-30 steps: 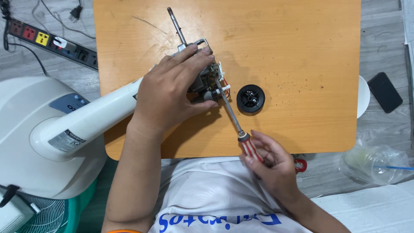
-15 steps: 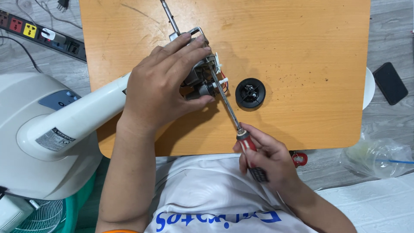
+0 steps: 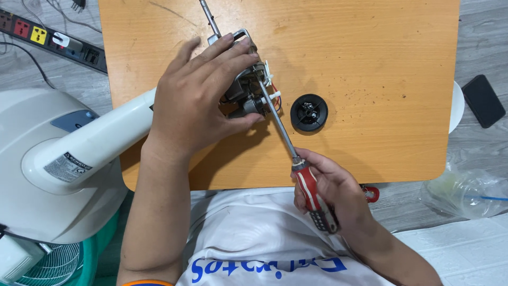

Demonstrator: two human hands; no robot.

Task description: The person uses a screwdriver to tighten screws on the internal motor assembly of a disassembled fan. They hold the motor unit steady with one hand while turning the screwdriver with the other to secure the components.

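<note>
My left hand (image 3: 203,95) grips a fan motor assembly (image 3: 247,92) lying on an orange wooden table (image 3: 370,58). A metal shaft (image 3: 210,18) sticks out of the motor toward the far edge. My right hand (image 3: 333,193) holds a screwdriver (image 3: 296,159) by its red and grey handle. Its long steel blade runs up and left, with the tip set against the motor beside white plastic parts and red wires. A white fan neck (image 3: 100,143) leads left from the motor.
A black round cap (image 3: 309,113) lies on the table right of the motor. The white fan base (image 3: 47,159) sits at left, a power strip (image 3: 50,39) on the floor behind it. A black phone (image 3: 483,100) and clear plastic bag (image 3: 465,193) lie at right.
The view has shifted slightly and my right hand has slid back along the screwdriver handle. The blade stays on the motor and my left hand keeps its hold.
</note>
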